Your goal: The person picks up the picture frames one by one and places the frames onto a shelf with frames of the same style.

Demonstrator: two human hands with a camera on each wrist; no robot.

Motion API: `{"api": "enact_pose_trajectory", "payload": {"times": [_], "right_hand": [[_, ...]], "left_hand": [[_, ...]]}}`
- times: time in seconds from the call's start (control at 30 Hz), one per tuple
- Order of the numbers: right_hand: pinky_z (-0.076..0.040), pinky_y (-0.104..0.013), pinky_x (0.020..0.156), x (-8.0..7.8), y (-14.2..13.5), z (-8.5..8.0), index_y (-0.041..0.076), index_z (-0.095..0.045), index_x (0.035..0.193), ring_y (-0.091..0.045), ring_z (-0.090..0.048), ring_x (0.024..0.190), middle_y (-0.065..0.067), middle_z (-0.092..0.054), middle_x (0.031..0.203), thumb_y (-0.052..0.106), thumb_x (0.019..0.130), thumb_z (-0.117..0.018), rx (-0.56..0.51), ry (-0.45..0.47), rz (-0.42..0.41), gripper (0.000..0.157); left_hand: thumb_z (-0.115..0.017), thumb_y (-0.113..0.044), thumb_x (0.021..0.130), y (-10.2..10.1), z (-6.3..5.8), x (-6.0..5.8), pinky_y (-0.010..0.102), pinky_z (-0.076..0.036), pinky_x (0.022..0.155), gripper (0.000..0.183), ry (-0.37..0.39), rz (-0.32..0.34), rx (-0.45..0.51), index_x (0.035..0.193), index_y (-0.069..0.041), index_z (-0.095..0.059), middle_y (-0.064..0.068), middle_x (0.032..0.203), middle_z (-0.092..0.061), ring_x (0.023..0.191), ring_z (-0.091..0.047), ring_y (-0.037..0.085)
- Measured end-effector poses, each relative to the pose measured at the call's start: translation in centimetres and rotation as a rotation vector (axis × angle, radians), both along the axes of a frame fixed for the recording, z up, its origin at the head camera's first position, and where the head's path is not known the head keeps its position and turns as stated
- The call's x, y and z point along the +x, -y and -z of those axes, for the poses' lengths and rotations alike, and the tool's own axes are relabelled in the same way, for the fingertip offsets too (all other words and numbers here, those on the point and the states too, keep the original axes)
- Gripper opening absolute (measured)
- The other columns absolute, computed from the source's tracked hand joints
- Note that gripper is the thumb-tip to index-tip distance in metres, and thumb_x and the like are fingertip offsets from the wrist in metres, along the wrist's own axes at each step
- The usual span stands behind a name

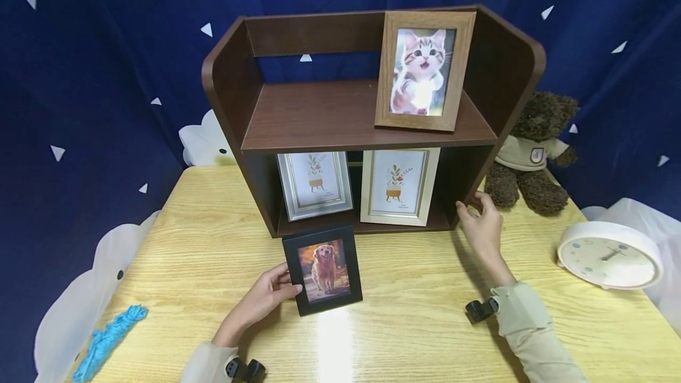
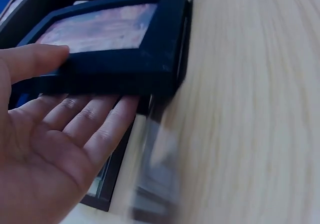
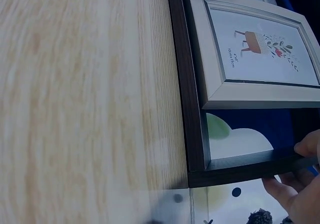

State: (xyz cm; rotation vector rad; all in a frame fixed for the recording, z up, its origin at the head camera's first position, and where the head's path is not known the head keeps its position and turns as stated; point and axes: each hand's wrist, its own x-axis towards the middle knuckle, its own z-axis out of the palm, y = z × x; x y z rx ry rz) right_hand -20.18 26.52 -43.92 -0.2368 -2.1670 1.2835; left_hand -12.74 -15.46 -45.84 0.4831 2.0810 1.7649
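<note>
My left hand (image 1: 264,296) holds a black picture frame (image 1: 354,265) with a golden retriever photo, above the table in front of the shelf. In the left wrist view the thumb (image 2: 37,61) lies on the frame's front and the fingers go behind it. My right hand (image 1: 483,226) grips the lower right side panel of the dark brown shelf (image 1: 314,114); in the right wrist view its fingers sit on both sides of the panel. On the lower level stand a silver frame (image 1: 315,185) and a cream frame (image 1: 399,188). A wooden frame (image 1: 463,70) with a kitten photo stands on the upper level.
A brown teddy bear (image 1: 529,155) sits right of the shelf. A white round clock (image 1: 609,256) lies tilted at the table's right. Blue yarn (image 1: 109,341) lies at the left edge of the wooden table (image 1: 415,312). A dark blue curtain (image 1: 122,28) hangs behind.
</note>
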Motion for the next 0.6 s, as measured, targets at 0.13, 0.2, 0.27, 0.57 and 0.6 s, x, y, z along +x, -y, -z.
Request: {"api": "enact_pose_trajectory", "payload": {"times": [0.13, 0.2, 0.27, 0.57, 0.6], "right_hand": [[-0.047, -0.002, 0.073, 0.07, 0.04, 0.03, -0.010, -0.058, 0.109, -0.013, -0.065, 0.093, -0.029, -0.064, 0.104, -0.002, 0.086, -0.061, 0.002, 0.001, 0.003, 0.025], [-0.047, -0.002, 0.073, 0.10, 0.05, 0.07, -0.010, -0.058, 0.110, -0.016, -0.065, 0.094, -0.029, -0.064, 0.105, -0.002, 0.087, -0.061, 0.002, 0.004, 0.001, 0.025], [-0.047, -0.002, 0.074, 0.14, 0.06, 0.10, -0.010, -0.057, 0.110, -0.022, -0.065, 0.095, -0.029, -0.064, 0.106, -0.002, 0.087, -0.061, 0.001, 0.010, -0.002, 0.025], [-0.048, -0.003, 0.074, 0.13, 0.18, -0.07, -0.011, -0.058, 0.109, -0.029, -0.065, 0.097, -0.029, -0.064, 0.104, -0.003, 0.086, -0.062, -0.008, 0.001, -0.003, 0.024], [-0.048, -0.003, 0.074, 0.11, 0.20, -0.11, -0.010, -0.058, 0.109, -0.030, -0.065, 0.097, -0.028, -0.064, 0.104, -0.003, 0.086, -0.062, -0.008, 0.000, 0.000, 0.024]], "left_hand": [[-0.058, -0.003, 0.090, -0.25, 0.29, -0.16, 0.024, -0.054, 0.086, 0.058, 0.006, 0.006, 0.047, 0.138, 0.015, -0.032, 0.035, 0.120, -0.056, 0.102, -0.065, 0.021], [-0.058, -0.003, 0.090, -0.35, 0.35, -0.22, 0.024, -0.055, 0.085, 0.058, 0.009, 0.004, 0.063, 0.138, 0.015, -0.032, 0.036, 0.118, -0.056, 0.099, -0.066, 0.015], [-0.058, -0.001, 0.089, -0.42, 0.39, -0.27, 0.024, -0.055, 0.085, 0.058, 0.013, -0.002, 0.079, 0.138, 0.016, -0.031, 0.036, 0.118, -0.056, 0.097, -0.066, 0.012], [-0.060, -0.001, 0.088, -0.62, 0.40, -0.43, 0.027, -0.056, 0.084, 0.052, 0.004, -0.014, 0.085, 0.133, 0.017, -0.038, 0.035, 0.117, -0.057, 0.096, -0.067, 0.012], [-0.060, -0.001, 0.089, -0.66, 0.40, -0.48, 0.027, -0.056, 0.084, 0.051, 0.000, -0.013, 0.084, 0.132, 0.017, -0.039, 0.035, 0.116, -0.057, 0.095, -0.067, 0.012]]}}
